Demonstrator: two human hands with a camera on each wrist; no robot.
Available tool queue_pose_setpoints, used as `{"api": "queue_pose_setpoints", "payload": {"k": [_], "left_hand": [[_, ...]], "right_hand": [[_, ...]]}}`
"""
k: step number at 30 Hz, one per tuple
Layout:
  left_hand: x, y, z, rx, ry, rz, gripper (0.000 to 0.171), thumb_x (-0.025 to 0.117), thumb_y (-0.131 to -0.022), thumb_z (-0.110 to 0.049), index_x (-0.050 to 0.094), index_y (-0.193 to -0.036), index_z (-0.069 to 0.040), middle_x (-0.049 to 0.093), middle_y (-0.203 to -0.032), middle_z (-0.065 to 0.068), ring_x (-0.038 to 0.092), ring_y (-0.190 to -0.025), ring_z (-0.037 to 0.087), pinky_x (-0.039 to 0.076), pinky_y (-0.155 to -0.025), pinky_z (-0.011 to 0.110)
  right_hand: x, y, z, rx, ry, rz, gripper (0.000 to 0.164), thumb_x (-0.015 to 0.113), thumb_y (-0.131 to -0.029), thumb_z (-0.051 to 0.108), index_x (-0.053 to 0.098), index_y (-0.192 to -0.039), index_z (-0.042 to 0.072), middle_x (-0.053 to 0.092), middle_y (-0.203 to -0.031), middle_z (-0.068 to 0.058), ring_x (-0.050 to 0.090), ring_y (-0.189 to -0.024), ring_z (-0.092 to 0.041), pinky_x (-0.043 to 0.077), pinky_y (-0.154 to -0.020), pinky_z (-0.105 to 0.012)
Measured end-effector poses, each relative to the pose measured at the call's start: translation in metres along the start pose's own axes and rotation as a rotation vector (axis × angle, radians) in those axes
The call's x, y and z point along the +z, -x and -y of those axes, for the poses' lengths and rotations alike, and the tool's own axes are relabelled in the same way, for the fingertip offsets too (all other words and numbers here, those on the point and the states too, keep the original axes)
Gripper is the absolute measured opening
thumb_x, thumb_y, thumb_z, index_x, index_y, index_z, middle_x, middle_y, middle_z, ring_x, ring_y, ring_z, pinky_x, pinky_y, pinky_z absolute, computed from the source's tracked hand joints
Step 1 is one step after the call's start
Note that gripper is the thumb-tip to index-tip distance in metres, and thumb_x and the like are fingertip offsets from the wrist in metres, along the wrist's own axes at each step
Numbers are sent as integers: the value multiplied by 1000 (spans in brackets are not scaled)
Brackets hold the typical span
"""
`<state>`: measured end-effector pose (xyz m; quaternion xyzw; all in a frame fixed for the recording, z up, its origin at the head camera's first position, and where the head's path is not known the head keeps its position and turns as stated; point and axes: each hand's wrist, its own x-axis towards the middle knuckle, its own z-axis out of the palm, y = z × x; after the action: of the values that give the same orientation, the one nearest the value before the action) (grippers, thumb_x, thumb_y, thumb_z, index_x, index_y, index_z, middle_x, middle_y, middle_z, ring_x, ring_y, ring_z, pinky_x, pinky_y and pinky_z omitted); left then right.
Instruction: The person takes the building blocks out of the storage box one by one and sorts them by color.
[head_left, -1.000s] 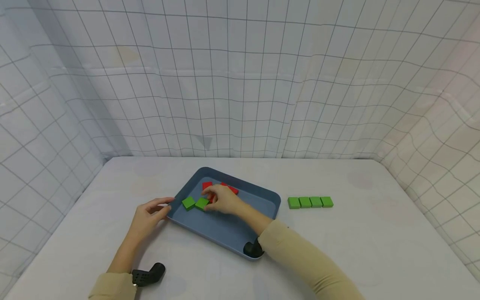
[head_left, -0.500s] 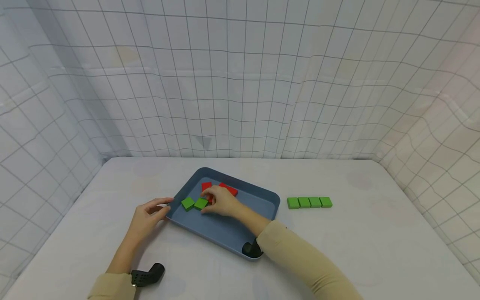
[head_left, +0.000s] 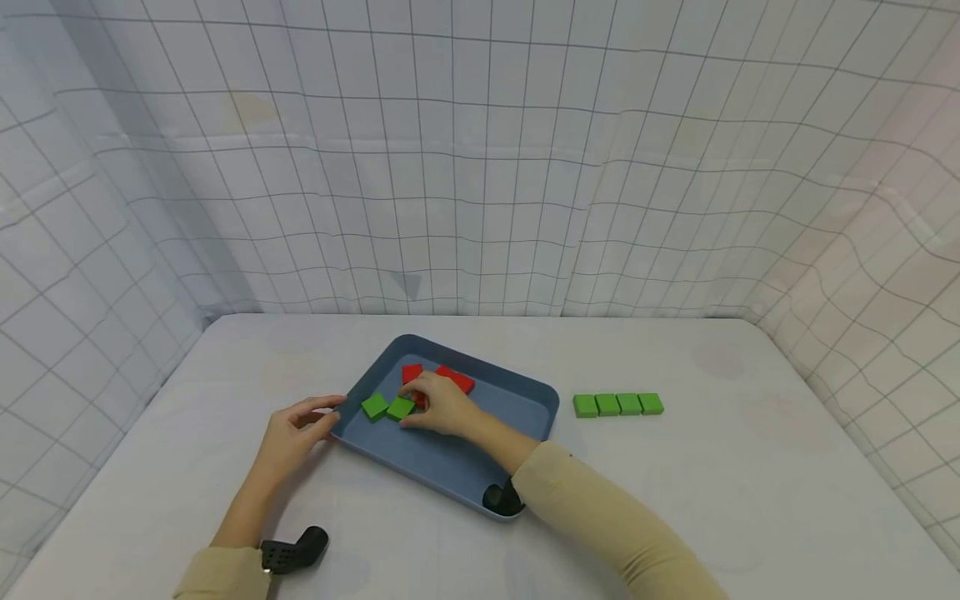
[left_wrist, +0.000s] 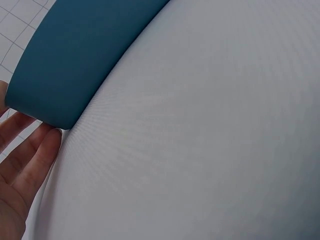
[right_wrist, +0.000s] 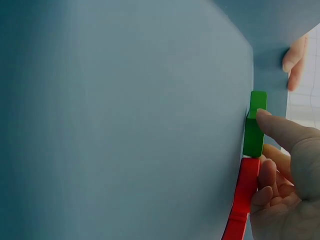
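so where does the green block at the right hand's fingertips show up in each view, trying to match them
Head: the green block is left of and below centre, inside the blue tray, between the thumb and forefinger of the right hand.
Left wrist: not in this picture.
Right wrist: towards the right edge, just below mid-height, directly above a red block, thumb touching it.
Shared landmark: the blue tray, in all three.

- The left hand [head_left: 296,433] is outside the tray [head_left: 450,454], fingertips touching its left corner, fingers loosely bent.
- The left forearm [head_left: 243,512] slants up to that corner from the tray's near side.
- The right hand [head_left: 442,404] is inside the tray, thumb and index finger curved in a pinch, other fingers folded.
- The right forearm [head_left: 600,508] reaches in across the tray's right end.
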<state>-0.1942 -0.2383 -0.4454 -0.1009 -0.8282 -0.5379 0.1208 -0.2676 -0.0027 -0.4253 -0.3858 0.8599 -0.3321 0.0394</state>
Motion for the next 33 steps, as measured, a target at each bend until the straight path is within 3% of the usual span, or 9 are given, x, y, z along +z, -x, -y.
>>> {"api": "queue_pose_setpoints", "payload": {"k": [5,14,22,33], "left_hand": [[0,0,1,5,19,2,27,59,-88,-5,61,-113,5,60,-106,-14,61,-79,4,54,-61,25],[0,0,0,1,17,2,27,59,-88,-5,61,-113,6,60,-105,-16,61,-79,4,54,-62,25],[0,-1,2,5,11,3,27,59,-88,-5,61,-113,6,59,-105,-17,60,-79,4,54,-61,24],[0,0,0,2,8,1,27,59,-88,-5,61,-113,5,60,-105,-15,61,-79,4,54,-62,24]], "right_hand": [[1,0,-1,-10,32,15,38,74,-77,17,64,-110,3,58,-92,-6,50,-77,-11,40,-64,-12],[-1,0,-2,-31,-11,-1,34,71,-79,10,64,-111,0,60,-94,-9,50,-76,-12,40,-63,-12],[-6,0,-1,-18,-108,-26,32,68,-81,6,63,-112,1,59,-101,-11,42,-53,-3,39,-53,-13],[-28,6,6,-59,-133,-48,30,66,-83,8,63,-112,3,56,-102,-7,45,-62,-6,41,-55,-16]]}}
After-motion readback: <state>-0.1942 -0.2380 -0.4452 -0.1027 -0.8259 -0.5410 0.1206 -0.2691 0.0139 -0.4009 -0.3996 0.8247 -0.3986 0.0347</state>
